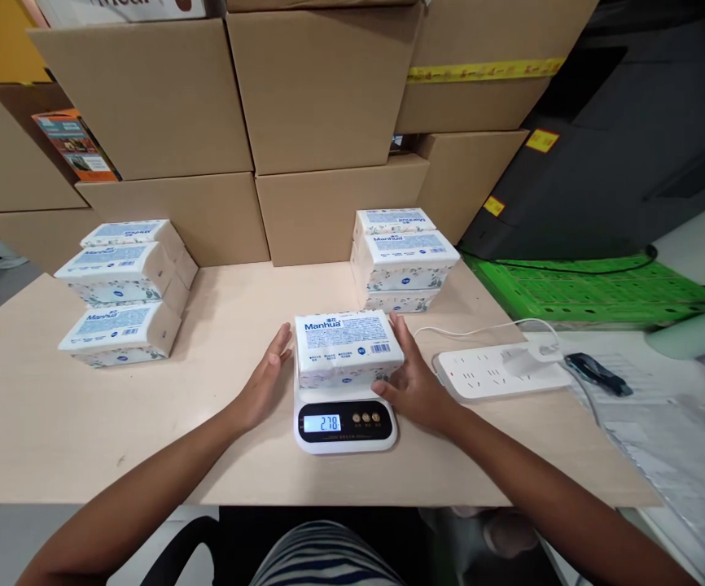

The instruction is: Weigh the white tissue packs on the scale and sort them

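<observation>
A white Manhua tissue pack [348,352] with blue print lies flat on a small white digital kitchen scale [346,445], hiding its platform. The lit display appears to read 2.78, with several gold buttons to its right. At the pack's right end, my right hand [418,389] grips it, thumb along the front and fingers round the side. My left hand [262,389] stands just off the pack's left end, fingers stretched and holding nothing. Behind the scale to the right is a stack of matching tissue packs [410,259]. Another stack of tissue packs [117,268] sits to the left.
Cardboard boxes [321,98] wall off the table's back edge. To the right are a white power strip [492,373] with a plugged-in charger and cable, a green plastic pallet [578,289], and a large dark grey case [627,146]. The wooden table's [230,472] front edge lies near my body.
</observation>
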Motion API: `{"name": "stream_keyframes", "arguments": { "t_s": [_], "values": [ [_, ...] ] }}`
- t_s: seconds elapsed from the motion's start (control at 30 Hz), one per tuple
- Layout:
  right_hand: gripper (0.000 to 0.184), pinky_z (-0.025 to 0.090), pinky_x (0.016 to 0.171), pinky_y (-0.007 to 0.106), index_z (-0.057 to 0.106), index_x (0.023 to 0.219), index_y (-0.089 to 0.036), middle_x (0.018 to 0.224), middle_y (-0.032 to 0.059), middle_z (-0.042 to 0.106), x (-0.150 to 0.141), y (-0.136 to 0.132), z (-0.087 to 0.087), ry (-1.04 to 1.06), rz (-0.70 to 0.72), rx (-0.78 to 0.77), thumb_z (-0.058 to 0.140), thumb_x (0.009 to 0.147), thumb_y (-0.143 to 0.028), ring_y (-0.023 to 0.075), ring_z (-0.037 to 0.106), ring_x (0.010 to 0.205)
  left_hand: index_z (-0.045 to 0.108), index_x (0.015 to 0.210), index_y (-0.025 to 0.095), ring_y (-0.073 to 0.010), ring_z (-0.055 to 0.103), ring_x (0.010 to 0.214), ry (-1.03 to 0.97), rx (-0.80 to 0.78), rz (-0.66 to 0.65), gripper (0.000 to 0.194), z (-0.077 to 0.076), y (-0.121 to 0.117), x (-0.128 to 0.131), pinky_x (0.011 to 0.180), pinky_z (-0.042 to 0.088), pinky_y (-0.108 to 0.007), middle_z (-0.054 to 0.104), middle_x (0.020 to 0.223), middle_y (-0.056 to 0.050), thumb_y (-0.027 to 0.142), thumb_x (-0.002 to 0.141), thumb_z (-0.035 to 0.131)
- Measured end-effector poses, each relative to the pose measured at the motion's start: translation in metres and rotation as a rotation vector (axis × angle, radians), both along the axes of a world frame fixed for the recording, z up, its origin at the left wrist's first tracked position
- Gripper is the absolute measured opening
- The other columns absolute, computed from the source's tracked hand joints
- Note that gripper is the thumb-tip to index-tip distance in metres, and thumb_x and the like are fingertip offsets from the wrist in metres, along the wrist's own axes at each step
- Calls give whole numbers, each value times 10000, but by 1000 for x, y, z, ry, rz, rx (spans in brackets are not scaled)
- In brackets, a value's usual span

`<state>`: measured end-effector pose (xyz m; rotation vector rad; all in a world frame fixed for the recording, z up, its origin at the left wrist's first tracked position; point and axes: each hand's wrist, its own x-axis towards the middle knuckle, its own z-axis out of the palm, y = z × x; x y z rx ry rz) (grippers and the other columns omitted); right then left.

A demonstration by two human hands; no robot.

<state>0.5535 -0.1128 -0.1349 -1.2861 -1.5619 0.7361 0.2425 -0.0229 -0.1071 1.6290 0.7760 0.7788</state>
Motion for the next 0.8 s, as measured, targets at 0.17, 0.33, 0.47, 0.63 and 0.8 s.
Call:
{"name": "stream_keyframes", "arguments": {
  "t_s": [0.17,0.33,0.47,0.63,0.8],
  "values": [
    [1118,204,1390,712,-80,1784,-446,1920,72,-19,4,4,6,55,-128,159,512,957,-910,368,102,1770,153,1809,272,-344,102,1771,-60,-5,150,991,2,5,2,1439,172,-559,87,1912,-89,882,1027,170],
    [1017,194,1415,611,-71,1792,-428,1921,34,21,9,5,17,207,-288,120,328,995,-920,305,94,1776,224,1787,315,-327,128,1768,-98,32,382,966,1,13,3,1434,185,-562,113,1909,-95,893,1015,178],
    [1003,204,1413,582,-56,1803,-395,1915,34,78,12,6,19,246,-360,116,198,990,-924,288,128,1773,238,1785,338,-293,130,1769,-98,60,502,918,5,17,1,1440,168,-531,105,1912,-81,869,1037,196],
    [1038,207,1406,606,-24,1802,-417,1908,13,111,12,9,20,311,-380,122,155,942,-970,285,142,1770,250,1789,302,-267,145,1769,-118,67,583,928,14,22,-2,1447,149,-514,108,1911,-80,859,1047,226],
    [1048,207,1411,598,10,1806,-413,1902,2,136,13,10,24,371,-409,68,120,930,-977,278,146,1770,216,1798,277,-250,125,1772,-133,47,602,932,18,25,-5,1451,139,-494,105,1911,-79,836,1052,211]
  ]
}}
